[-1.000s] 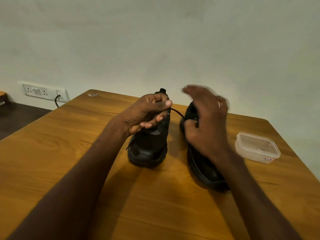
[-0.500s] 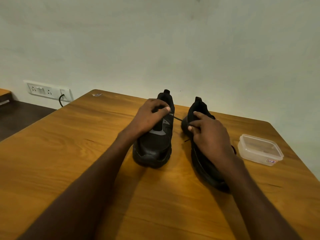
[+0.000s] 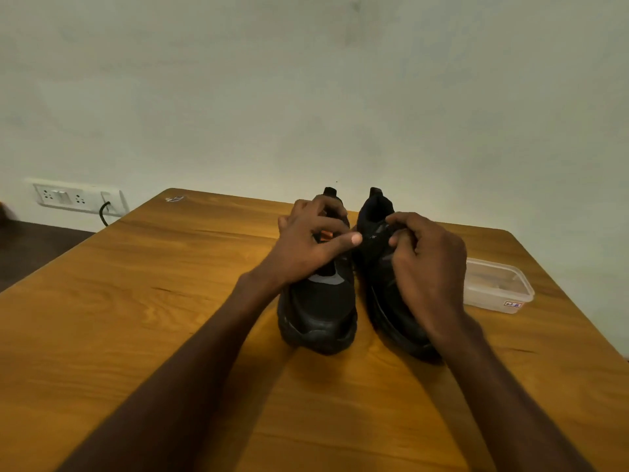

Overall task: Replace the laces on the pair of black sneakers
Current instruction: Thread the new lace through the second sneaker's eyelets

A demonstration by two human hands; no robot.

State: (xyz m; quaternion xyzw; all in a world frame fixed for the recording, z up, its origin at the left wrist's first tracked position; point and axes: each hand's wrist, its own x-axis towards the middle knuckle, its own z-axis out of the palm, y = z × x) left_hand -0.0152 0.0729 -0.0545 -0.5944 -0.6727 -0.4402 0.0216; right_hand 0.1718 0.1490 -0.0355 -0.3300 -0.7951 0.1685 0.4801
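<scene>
Two black sneakers stand side by side on the wooden table (image 3: 153,301), toes toward me. My left hand (image 3: 306,247) lies over the left sneaker (image 3: 320,308), with its fingers curled over the tongue and collar and its thumb stretched right. My right hand (image 3: 429,260) sits on the right sneaker (image 3: 374,212). Its curled fingers and thumb pinch at the lace area near the tongue. The thin black lace is hidden between my hands.
A clear lidded plastic container (image 3: 493,284) sits to the right of the right sneaker, near the table's far right corner. On the wall at the left is a white socket panel (image 3: 78,197) with a black cable (image 3: 103,212). The wall is close behind the table.
Both hands have dropped onto the sneakers and come closer together. The lace stretched between them earlier no longer shows. My right hand went from raised and spread to curled on the right sneaker.
</scene>
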